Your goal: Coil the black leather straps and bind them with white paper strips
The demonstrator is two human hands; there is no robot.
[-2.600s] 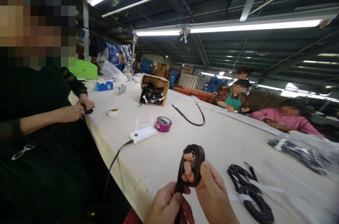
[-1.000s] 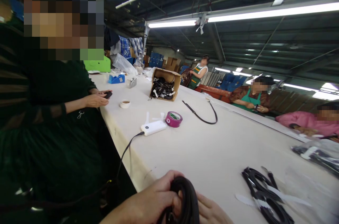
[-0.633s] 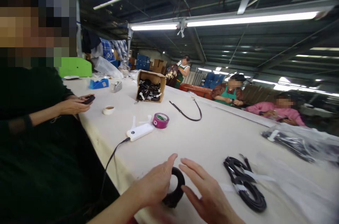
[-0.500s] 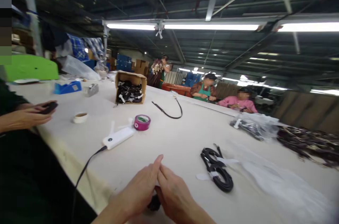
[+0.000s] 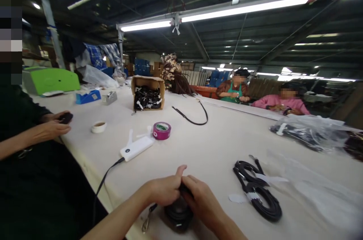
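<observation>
On the tabletop [image 5: 227, 145], the purple tape roll [image 5: 162, 131] sits beyond both of the person's hands. On the near side of that roll, slightly to its right, is the black coiled strap [image 5: 178, 213], gripped from one side by the left hand [image 5: 166, 190], thumb raised, and from the other by the right hand [image 5: 202, 199], its fingers bent over the top. A metal clip [image 5: 145, 224] shows nearer than the roll and left of it, beside the left wrist. Just left of the roll lies a white device [image 5: 137, 148] with a black cable [image 5: 105, 175]. Beyond the roll stands a cardboard box [image 5: 162, 94] of black straps with white tags; beyond it to the right, a loose strap [image 5: 195, 123] curves. Well right of the roll and nearer lies a banded strap bundle [image 5: 251, 186].
</observation>
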